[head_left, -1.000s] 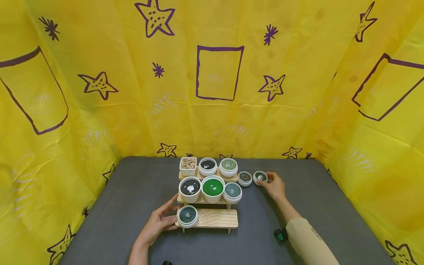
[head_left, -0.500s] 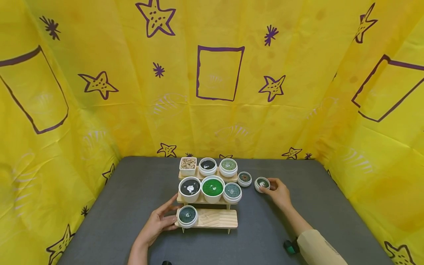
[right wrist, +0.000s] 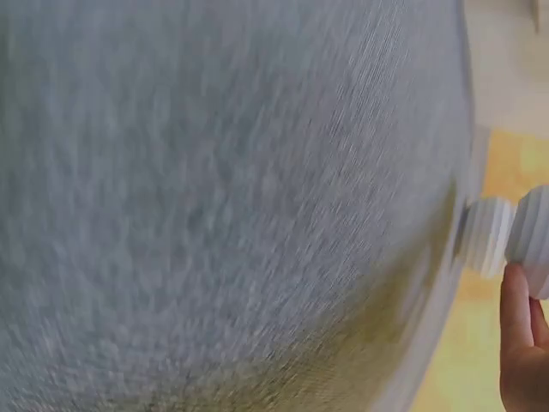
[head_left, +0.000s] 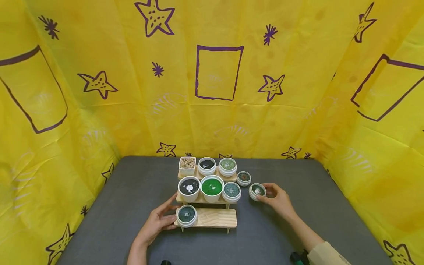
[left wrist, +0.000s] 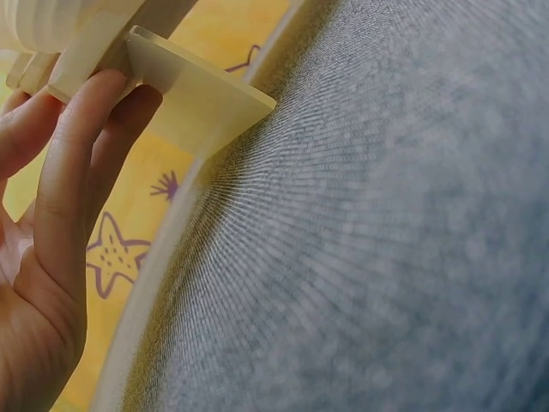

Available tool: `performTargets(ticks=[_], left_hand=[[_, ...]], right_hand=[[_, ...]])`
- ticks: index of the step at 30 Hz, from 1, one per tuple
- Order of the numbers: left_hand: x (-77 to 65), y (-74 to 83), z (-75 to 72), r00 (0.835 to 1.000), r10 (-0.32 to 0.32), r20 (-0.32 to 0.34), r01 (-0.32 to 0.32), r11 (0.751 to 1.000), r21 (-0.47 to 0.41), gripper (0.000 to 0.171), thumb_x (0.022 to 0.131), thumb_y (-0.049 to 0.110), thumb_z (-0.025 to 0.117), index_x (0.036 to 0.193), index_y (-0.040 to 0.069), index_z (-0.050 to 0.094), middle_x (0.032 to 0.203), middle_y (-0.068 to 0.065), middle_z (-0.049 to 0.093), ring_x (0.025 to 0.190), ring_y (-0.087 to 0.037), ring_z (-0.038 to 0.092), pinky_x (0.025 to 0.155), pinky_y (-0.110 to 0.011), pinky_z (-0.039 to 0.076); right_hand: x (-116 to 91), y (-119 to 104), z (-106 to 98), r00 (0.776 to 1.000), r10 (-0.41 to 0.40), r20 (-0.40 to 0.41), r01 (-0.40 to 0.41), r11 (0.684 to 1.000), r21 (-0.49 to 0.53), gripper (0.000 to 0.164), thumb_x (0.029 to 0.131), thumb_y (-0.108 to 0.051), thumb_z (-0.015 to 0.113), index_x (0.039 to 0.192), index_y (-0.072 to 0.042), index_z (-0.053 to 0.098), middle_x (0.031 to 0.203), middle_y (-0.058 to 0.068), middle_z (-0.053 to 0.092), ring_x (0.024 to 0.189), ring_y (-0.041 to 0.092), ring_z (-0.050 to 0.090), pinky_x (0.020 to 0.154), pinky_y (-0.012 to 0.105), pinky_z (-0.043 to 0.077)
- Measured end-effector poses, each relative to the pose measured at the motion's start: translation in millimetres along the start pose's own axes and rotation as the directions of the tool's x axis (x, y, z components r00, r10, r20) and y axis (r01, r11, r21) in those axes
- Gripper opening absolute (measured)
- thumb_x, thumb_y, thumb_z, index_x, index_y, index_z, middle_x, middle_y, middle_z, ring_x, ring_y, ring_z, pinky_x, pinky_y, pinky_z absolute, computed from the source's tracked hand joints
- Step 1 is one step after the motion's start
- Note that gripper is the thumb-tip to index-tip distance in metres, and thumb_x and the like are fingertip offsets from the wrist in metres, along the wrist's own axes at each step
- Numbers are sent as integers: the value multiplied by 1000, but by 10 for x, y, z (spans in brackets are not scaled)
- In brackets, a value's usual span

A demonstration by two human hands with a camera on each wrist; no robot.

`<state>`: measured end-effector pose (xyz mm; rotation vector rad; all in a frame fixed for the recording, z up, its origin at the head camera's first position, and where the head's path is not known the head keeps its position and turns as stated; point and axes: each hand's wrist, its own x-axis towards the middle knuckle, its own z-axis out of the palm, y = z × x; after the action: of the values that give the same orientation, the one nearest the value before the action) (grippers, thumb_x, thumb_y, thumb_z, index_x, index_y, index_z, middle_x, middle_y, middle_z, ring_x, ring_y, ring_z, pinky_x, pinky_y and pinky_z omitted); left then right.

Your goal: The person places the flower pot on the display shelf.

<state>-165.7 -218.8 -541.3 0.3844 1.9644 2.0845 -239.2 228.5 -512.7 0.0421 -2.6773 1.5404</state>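
My right hand (head_left: 278, 201) pinches a small white pot (head_left: 257, 191) with a dark green top, right of the stand. In the right wrist view that ribbed pot (right wrist: 533, 236) sits at the fingertips, partly cut off by the frame. At the lowest step's left end, my left hand (head_left: 158, 221) grips the tiered wooden stand (head_left: 218, 218). Beside its fingers, a white pot with a dark teal top (head_left: 186, 215) stands on that step. Seen from the left wrist, the fingers (left wrist: 64, 189) meet the end of the step board, near a pale support leg (left wrist: 193, 90).
The middle step bears a dark-topped pot (head_left: 189, 187), a bright green one (head_left: 212, 186) and a teal one (head_left: 231, 190). Along the top step are a square pot of pebbles (head_left: 187, 164) and two round pots. Another small pot (head_left: 244, 177) stands right of the stand on the grey table (head_left: 109, 221).
My right hand has drawn the small pot away from the back row, first slightly right, then left and towards me. The left hand has stayed at the stand.
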Motion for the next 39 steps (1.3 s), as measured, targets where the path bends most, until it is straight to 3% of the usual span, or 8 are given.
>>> performTargets(ticks=[8,16,24,33,39], left_hand=[[-4,14,-4,1000,-5,2,5,1000,8,75,95,5,60,159,19,21,122,14,58,103,-7,70,74,-26,61],[-3,21,2,1000,-22,-9,23,1000,20,75,95,7,61,158,19,22,122,15,58,104,-6,69,74,-26,61],[-1,7,-4,1000,-2,0,2,1000,12,75,96,5,60,158,19,22,122,16,59,103,-6,70,74,-25,61],[5,11,-4,1000,-9,-3,9,1000,9,76,95,6,61,159,19,21,122,15,59,103,-7,70,74,-26,61],[3,15,-2,1000,-19,-10,19,1000,15,75,95,6,61,158,19,23,122,14,58,103,-7,70,74,-26,61]], right_hand=[[-182,-175,67,995,-67,79,61,996,66,53,74,-23,87,121,-10,65,116,13,71,102,21,69,81,18,54],[-324,-251,59,980,-164,113,149,980,130,50,74,-14,86,118,-8,66,113,15,71,92,4,67,80,19,54],[-452,-334,109,959,-200,199,162,968,190,52,72,-14,88,118,-7,65,115,18,69,96,5,64,77,23,60],[-632,-401,300,934,-233,271,161,951,265,54,73,-13,87,120,-3,62,116,23,66,96,4,65,78,24,60],[-722,-453,481,937,-225,269,147,948,283,54,72,-15,88,119,-5,63,117,21,67,98,1,65,80,22,60]])
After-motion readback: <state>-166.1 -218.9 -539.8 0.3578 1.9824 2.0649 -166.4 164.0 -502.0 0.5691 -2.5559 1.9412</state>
